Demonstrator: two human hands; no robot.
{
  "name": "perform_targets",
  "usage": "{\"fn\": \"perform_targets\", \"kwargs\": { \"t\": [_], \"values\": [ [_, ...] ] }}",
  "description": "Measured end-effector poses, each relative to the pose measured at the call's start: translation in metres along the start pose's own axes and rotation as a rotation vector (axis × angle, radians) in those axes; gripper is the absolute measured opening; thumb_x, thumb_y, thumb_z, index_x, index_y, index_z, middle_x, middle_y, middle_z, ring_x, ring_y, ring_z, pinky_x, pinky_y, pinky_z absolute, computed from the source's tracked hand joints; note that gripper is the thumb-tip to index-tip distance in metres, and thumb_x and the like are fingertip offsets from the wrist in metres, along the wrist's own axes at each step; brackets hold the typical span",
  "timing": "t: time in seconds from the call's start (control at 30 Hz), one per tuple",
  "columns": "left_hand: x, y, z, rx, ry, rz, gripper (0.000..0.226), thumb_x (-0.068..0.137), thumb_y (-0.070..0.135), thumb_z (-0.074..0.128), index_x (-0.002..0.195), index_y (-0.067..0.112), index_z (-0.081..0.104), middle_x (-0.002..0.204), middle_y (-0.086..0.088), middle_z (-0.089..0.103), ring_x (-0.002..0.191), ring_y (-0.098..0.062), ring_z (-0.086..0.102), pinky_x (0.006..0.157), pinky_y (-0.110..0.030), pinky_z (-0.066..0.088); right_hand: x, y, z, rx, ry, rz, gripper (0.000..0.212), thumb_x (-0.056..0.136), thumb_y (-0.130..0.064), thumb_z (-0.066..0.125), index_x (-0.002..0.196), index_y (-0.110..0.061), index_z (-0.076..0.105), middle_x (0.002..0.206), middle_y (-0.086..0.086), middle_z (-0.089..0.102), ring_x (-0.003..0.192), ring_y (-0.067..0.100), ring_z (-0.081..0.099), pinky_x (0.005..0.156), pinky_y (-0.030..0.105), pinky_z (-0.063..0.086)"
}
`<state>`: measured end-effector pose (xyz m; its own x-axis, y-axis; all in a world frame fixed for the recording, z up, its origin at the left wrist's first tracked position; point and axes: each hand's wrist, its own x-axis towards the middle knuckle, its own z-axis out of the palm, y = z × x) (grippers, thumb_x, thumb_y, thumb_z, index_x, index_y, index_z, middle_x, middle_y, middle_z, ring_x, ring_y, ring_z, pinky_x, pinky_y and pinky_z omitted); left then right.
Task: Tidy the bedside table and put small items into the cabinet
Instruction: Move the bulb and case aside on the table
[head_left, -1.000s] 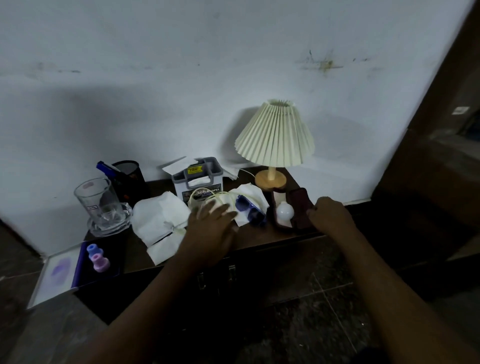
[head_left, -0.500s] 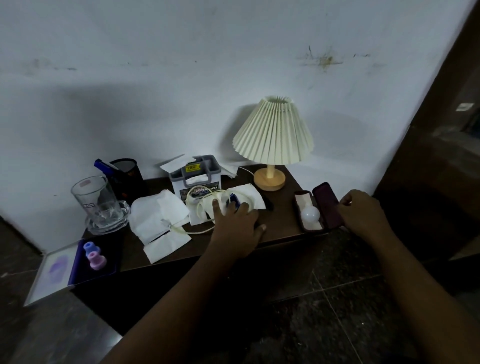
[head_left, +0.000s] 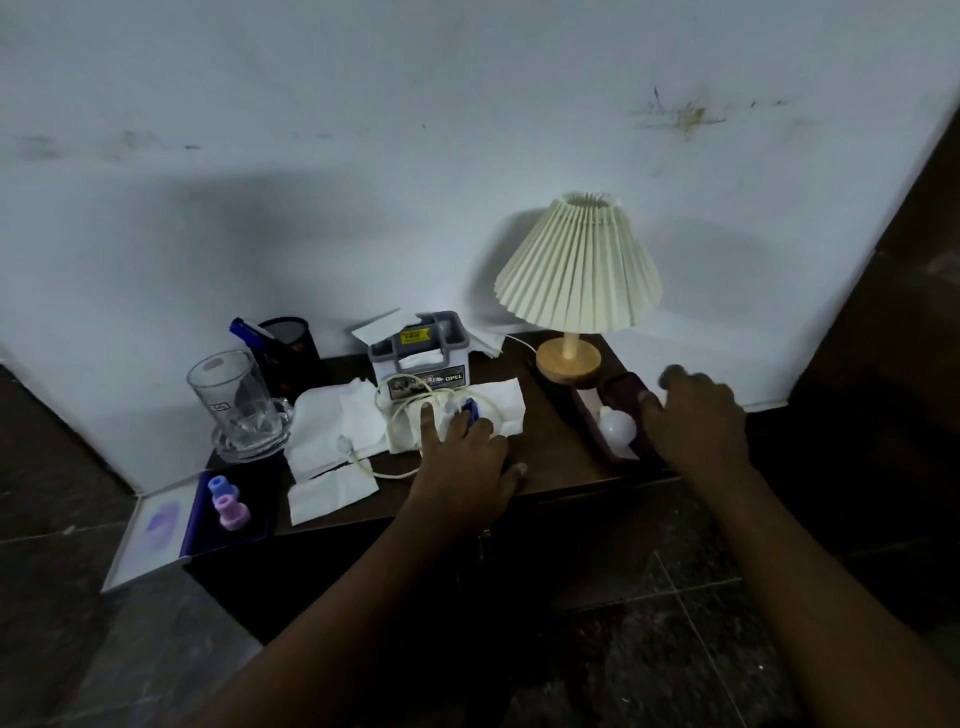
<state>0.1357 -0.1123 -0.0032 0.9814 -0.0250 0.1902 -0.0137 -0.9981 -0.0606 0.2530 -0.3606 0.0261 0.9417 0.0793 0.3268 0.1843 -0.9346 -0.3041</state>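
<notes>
Head view of a dark wooden bedside table (head_left: 550, 457) set against a pale wall. The left hand (head_left: 462, 467) reaches forward, palm down, fingers curled over a small blue object (head_left: 471, 411) that lies on a crumpled white tissue (head_left: 498, 410); the index finger is extended flat on the tissue, and whether the object is gripped cannot be told. The right hand (head_left: 696, 421) is motion-blurred, with fingers loosely bent over the maroon lid of an open case (head_left: 621, 392) at the table's right front edge; contact looks likely, a firm hold cannot be confirmed. A round white bulb (head_left: 616, 427) sits in the case, just beside the right hand. A cream cord (head_left: 395, 415) loops over the tissues in front of a grey handled box (head_left: 421, 353). Behind stand a pleated cream lamp (head_left: 576, 270) on a round wooden base, a black cup (head_left: 291, 348) and a clear glass mug (head_left: 234, 402). At the left edge an open blue box (head_left: 228, 530) holds two small pastel pieces.
</notes>
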Motion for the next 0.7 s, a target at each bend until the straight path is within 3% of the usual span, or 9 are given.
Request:
{"fn": "perform_targets", "kwargs": {
  "t": [0.1, 0.23, 0.4, 0.6, 0.7],
  "values": [
    [0.002, 0.0, -0.001, -0.016, 0.022, 0.024, 0.051, 0.099, 0.06, 0.034, 0.119, 0.023, 0.063, 0.134, -0.001, 0.058, 0.143, -0.032, 0.038, 0.119, -0.07, 0.002, 0.005, -0.046, 0.011, -0.167, 0.046, -0.255, 0.03, 0.096, -0.039, 0.057, 0.113, -0.017, 0.067, 0.116, 0.014, 0.064, 0.111, 0.039, 0.053, 0.089, 0.049, 0.043],
    [0.002, -0.006, -0.002, -0.06, 0.053, 0.056, 0.048, 0.1, 0.059, 0.035, 0.115, 0.025, 0.065, 0.128, 0.003, 0.061, 0.14, -0.027, 0.042, 0.119, -0.069, 0.005, 0.002, -0.085, 0.044, -0.326, -0.11, -0.309, 0.029, 0.097, -0.033, 0.053, 0.116, -0.021, 0.07, 0.138, 0.012, 0.053, 0.132, 0.041, 0.038, 0.109, 0.058, 0.026],
    [-0.007, -0.025, -0.007, -0.124, 0.09, 0.06, 0.043, 0.101, 0.056, 0.038, 0.114, 0.026, 0.066, 0.129, 0.006, 0.06, 0.141, -0.023, 0.039, 0.118, -0.066, 0.015, 0.0, -0.095, 0.059, -0.389, -0.073, -0.276, 0.021, 0.094, -0.021, 0.054, 0.098, -0.016, 0.075, 0.122, 0.013, 0.064, 0.125, 0.043, 0.047, 0.109, 0.059, 0.029],
    [-0.016, -0.049, -0.011, -0.142, 0.116, 0.075, 0.036, 0.1, 0.047, 0.043, 0.113, 0.024, 0.067, 0.133, 0.006, 0.059, 0.142, -0.025, 0.04, 0.12, -0.067, 0.009, 0.005, -0.106, 0.066, -0.341, -0.112, -0.232, 0.018, 0.094, -0.017, 0.054, 0.103, -0.019, 0.069, 0.107, 0.006, 0.069, 0.123, 0.04, 0.051, 0.106, 0.057, 0.03],
    [-0.018, -0.055, -0.014, -0.142, 0.174, 0.086, 0.034, 0.099, 0.045, 0.044, 0.109, 0.023, 0.068, 0.127, 0.006, 0.063, 0.134, -0.026, 0.047, 0.12, -0.066, 0.01, 0.008, -0.109, 0.066, -0.295, -0.132, -0.152, 0.014, 0.093, -0.015, 0.055, 0.093, -0.017, 0.069, 0.102, 0.006, 0.07, 0.122, 0.037, 0.053, 0.107, 0.056, 0.03]
  ]
}}
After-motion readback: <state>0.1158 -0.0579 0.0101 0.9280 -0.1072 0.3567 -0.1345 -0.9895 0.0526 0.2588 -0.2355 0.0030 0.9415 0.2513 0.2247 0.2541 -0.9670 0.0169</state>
